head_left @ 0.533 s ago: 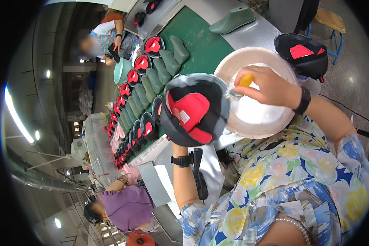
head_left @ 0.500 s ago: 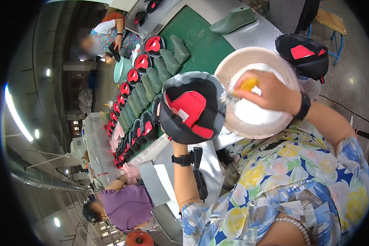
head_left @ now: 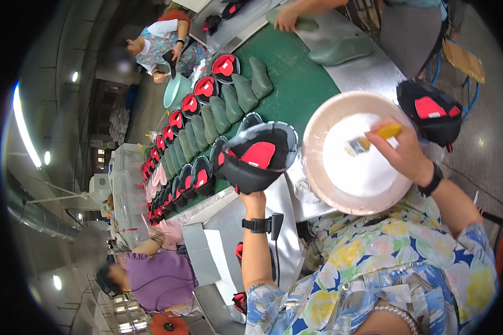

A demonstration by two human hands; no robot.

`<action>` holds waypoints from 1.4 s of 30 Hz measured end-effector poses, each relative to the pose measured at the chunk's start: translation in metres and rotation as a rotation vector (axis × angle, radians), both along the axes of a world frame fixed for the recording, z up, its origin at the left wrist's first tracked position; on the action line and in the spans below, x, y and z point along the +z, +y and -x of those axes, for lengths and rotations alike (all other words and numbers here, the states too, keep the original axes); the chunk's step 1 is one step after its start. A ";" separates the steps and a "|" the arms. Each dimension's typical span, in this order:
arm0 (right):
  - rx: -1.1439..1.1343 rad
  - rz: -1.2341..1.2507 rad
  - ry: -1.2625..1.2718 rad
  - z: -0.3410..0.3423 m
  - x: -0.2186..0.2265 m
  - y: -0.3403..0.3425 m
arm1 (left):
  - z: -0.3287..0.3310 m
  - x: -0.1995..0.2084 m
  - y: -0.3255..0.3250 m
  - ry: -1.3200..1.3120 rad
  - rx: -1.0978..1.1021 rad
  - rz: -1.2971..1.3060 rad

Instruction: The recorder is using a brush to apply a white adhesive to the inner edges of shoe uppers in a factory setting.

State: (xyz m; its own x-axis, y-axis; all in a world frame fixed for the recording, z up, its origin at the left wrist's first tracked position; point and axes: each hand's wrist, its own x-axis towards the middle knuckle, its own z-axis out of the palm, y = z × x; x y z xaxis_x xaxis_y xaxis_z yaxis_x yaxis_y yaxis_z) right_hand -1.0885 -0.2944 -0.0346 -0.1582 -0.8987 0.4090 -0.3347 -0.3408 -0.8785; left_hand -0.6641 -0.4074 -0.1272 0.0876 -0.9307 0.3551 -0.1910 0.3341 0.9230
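My left hand [head_left: 252, 203] grips a black shoe upper [head_left: 257, 180] from below. Red lining shows inside its opening, and a whitish coat lines its rim; the fingers are mostly hidden beneath it. In my right hand [head_left: 403, 152] is a paintbrush [head_left: 387, 131] with a yellow handle, pinched by the fingers. Its pale bristles point down at the white liquid [head_left: 349, 167] in a round beige basin [head_left: 313, 187]; whether the tips touch the liquid I cannot tell. The upper is held just left of the basin, apart from the brush.
Rows of green shoe lasts [head_left: 224, 115] and black-and-red uppers [head_left: 205, 88] cover the green tabletop [head_left: 296, 84]. Another upper [head_left: 430, 114] stands right of the basin. At the far edge a co-worker's hand [head_left: 286, 20] touches a last. Two more people sit leftward.
The brush has gone from the upper's rim to over the white liquid. My left hand's upper is lower and tilted differently. A co-worker's arm has entered at the top. The whole view has shifted.
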 end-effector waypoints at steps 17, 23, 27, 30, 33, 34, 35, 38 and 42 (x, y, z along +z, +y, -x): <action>0.006 -0.275 0.050 0.009 -0.072 0.041 | 0.067 -0.157 -0.153 -0.869 -0.093 -0.068; 0.029 -0.318 0.008 0.026 -0.097 0.042 | 0.081 -0.082 -0.120 -1.005 0.031 -0.620; 0.036 -0.332 -0.004 0.022 -0.102 0.041 | 0.013 -0.029 -0.048 -0.803 0.118 -0.048; 0.091 -0.345 0.041 0.025 -0.106 0.041 | -0.099 -0.017 0.040 -1.119 0.399 0.109; 0.062 -0.309 0.049 0.031 -0.099 0.041 | -0.162 0.005 0.121 -1.270 0.383 -0.523; 0.057 -0.299 0.048 0.028 -0.091 0.036 | -0.196 -0.013 0.169 -1.312 0.519 -0.475; 0.140 -0.371 0.063 0.021 -0.082 0.028 | -0.234 -0.026 0.210 -0.676 0.627 -1.025; 0.204 -0.510 0.123 0.030 -0.069 0.003 | -0.199 0.002 0.200 -0.274 0.458 -1.221; 0.318 -0.371 0.347 0.013 -0.032 -0.036 | -0.195 -0.002 0.204 -0.370 0.333 -1.157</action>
State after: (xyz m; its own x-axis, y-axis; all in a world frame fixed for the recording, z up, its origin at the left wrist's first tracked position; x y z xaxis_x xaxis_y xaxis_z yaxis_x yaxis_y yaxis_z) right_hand -1.1015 -0.3305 -0.0669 0.2282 -0.9729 0.0381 -0.5557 -0.1622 -0.8154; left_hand -0.4691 -0.2037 -0.1296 0.4474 -0.6643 -0.5987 -0.4194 -0.7472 0.5156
